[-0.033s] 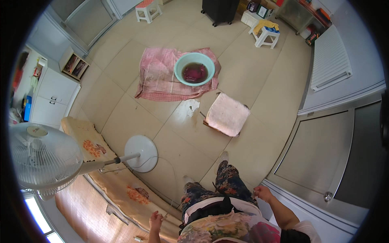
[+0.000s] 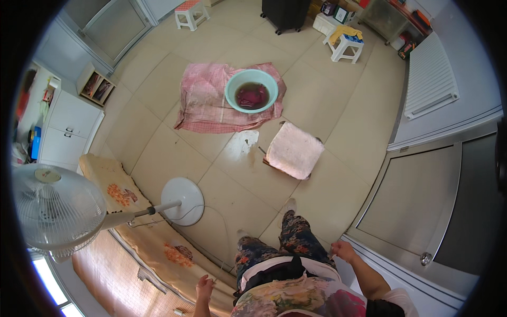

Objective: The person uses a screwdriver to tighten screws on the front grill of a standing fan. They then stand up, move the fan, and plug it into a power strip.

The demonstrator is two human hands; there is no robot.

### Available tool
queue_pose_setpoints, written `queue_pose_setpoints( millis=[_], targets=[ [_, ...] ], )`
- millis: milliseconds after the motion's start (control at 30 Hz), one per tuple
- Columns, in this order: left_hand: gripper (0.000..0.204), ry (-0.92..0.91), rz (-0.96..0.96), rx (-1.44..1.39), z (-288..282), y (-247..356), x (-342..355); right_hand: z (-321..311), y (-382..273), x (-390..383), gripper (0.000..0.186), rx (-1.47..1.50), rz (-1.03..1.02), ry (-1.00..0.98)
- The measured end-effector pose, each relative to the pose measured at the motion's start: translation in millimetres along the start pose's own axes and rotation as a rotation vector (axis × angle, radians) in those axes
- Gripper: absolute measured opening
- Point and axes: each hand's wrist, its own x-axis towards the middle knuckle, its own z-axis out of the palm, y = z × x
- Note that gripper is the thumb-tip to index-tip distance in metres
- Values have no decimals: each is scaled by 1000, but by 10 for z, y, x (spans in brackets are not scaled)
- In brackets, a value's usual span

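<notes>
My left hand [image 2: 204, 288] is raised at my left side, over the edge of the cloth-covered couch [image 2: 150, 224]. Its fingers are curled together, with a thin pale sliver at their tips that is too small to name. My right hand [image 2: 344, 250] is bent in beside my right thigh, its fingers pinched against the flowered trousers [image 2: 302, 240]; whatever lies between them cannot be made out. Away from both hands, a cushioned low stool [image 2: 294, 150] stands on the floor. Beyond it, a turquoise basin [image 2: 230, 99] holds dark water and a soaked purplish-red cloth [image 2: 252, 97].
Under the basin lies a pink checked sheet [image 2: 203, 100], with a wet patch [image 2: 244, 142] near it. A standing fan [image 2: 58, 206] leans into view at left, its round base [image 2: 185, 203] trailing a cord. At right are a door [image 2: 409, 203] and radiator [image 2: 432, 76]; a white stool [image 2: 346, 47] stands farther off.
</notes>
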Motion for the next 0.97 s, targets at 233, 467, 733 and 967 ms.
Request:
queue_pose_setpoints(
  millis=[233,467,733,967],
  targets=[
    [36,-289,87,205,1047,557,-73,-1032,462,492,18,198,28,292],
    [40,-127,214,318,1088,1176,846,-1087,655,508,14,963,156,-70],
    [43,45,266,164,2311,2741,518,-1813,660,813,16,410,27,-25],
    [44,-183,176,582,4181,2763,103,-3563,968,1250,12,221,98,153]
  ],
)
